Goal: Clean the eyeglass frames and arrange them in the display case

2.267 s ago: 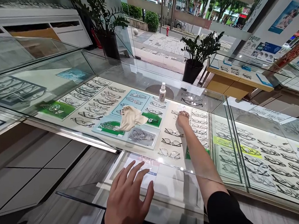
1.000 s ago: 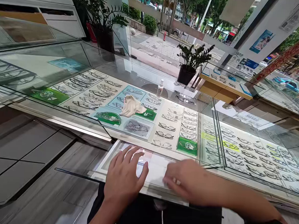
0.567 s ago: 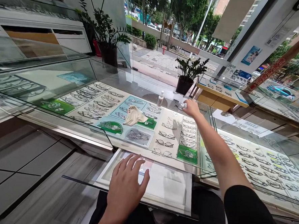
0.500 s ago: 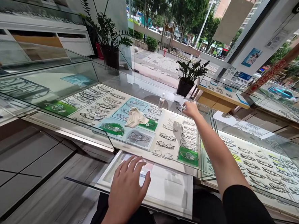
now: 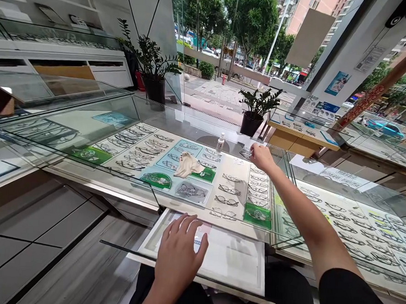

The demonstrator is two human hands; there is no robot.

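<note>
My right hand is stretched far out over the glass display counter, its fingers closed on a pair of eyeglasses at the far side. The glasses look small and partly covered by the fingers. My left hand is spread, palm down and holding nothing, above the pulled-out white drawer in front of me. Left of the right hand stands a small white bottle. A crumpled cream cloth lies among rows of eyeglass frames in the counter area.
Low glass panes edge the counter, and a dark strip juts out left of the drawer. A potted plant stands behind the counter, with a larger one farther left. More eyeglass frames fill the case on the right.
The view has tilted slightly, so the scene sits a little lower and to the right. Both hands keep nearly the same places, the right still with the glasses.
</note>
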